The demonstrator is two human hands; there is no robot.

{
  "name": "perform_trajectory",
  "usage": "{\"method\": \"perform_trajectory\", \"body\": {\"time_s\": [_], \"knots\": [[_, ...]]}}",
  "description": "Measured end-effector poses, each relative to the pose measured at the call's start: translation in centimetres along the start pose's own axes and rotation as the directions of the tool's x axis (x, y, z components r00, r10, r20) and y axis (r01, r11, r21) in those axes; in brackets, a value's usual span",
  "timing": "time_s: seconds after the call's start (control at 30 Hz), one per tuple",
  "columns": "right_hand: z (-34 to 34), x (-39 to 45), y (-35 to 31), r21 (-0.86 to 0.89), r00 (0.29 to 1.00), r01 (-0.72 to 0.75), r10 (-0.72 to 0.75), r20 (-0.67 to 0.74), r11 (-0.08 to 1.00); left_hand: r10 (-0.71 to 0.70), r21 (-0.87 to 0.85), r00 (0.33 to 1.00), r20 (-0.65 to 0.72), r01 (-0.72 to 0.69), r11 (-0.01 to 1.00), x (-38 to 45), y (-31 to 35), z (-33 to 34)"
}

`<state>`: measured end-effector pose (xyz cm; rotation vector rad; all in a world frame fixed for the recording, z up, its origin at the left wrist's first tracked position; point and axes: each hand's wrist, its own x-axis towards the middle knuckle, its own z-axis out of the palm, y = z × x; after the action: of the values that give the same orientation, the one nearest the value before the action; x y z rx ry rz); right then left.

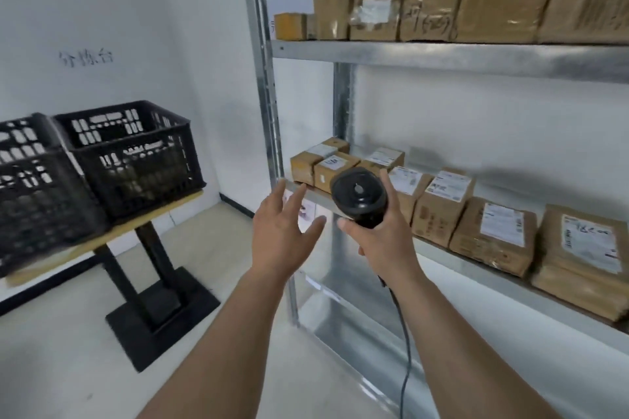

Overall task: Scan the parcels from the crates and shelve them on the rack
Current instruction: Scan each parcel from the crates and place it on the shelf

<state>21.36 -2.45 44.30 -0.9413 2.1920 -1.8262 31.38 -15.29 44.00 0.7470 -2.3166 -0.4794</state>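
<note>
Head view: right hand [384, 235] gripping the scanner [359, 196] by its handle, cable trailing down. Left hand [284, 228] empty, fingers spread, held out toward the rack [442, 58]. Parcels [490, 231] sit in rows on both shelves; crates [132, 153] on the table to the left (contents unclear). Taped cardboard boxes, probably light and stiff; grip across opposite sides.

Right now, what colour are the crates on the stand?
Black, both crates, with slotted lattice walls. Head view, left side.
</note>
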Motion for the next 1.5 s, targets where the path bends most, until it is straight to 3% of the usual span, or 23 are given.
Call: {"method": "perform_trajectory", "body": {"time_s": [0.5, 1.2, 1.5], "knots": [[20.0, 6.4, -4.1, 0.056, 0.949, 0.088, -0.101, 0.300, 0.995, -0.186, 0.177, 0.976, -0.110, 0.204, 0.963, 5.2, -16.4, -7.9], [41.9, 31.0, -5.8, 0.140, 0.896, 0.125, -0.173, 0.409, 0.982, -0.270, 0.293, 0.948, -0.166, 0.309, 0.905, 29.3, -35.7, -10.2], [50.8, 38.9, -7.4, 0.202, 0.877, 0.129, -0.207, 0.433, 0.971, -0.255, 0.381, 0.950, -0.182, 0.307, 0.872, 37.6, -44.4, -14.6]]}}
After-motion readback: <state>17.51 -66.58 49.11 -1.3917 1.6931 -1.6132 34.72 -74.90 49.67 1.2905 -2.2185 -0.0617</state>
